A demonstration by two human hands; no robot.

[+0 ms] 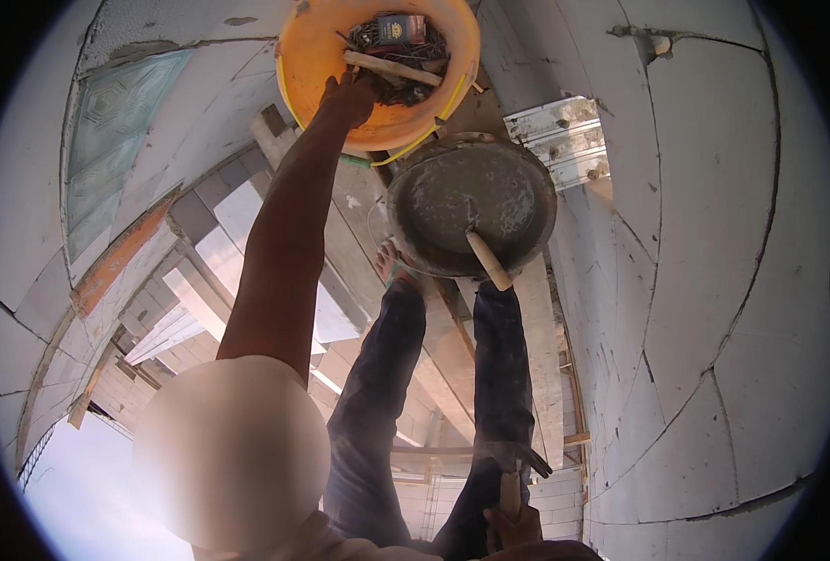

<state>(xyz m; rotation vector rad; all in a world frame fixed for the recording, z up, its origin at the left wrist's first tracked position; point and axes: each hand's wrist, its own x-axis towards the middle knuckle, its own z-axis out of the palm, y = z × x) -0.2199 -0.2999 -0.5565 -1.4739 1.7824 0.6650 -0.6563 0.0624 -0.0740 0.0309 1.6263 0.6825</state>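
Note:
An orange bucket (293,70) with a yellow handle is at the top middle, holding many nails (396,89), a small printed box (401,30) and a wooden handle (392,68). My left hand (351,101) reaches inside it, at the left end of that handle; its fingers are too dark to show whether they grip anything. Low at the right, my right hand (514,525) is closed round the wooden grip of a hammer (510,494), its dark metal head pointing up in front of my leg.
A dark tub (415,257) of wet grey mortar (471,192) sits below the bucket, with a wooden tool handle (488,259) sticking out over its rim. Wooden planks (443,360) lie underfoot, with gaps between them. Pale block walls (695,234) close in on both sides.

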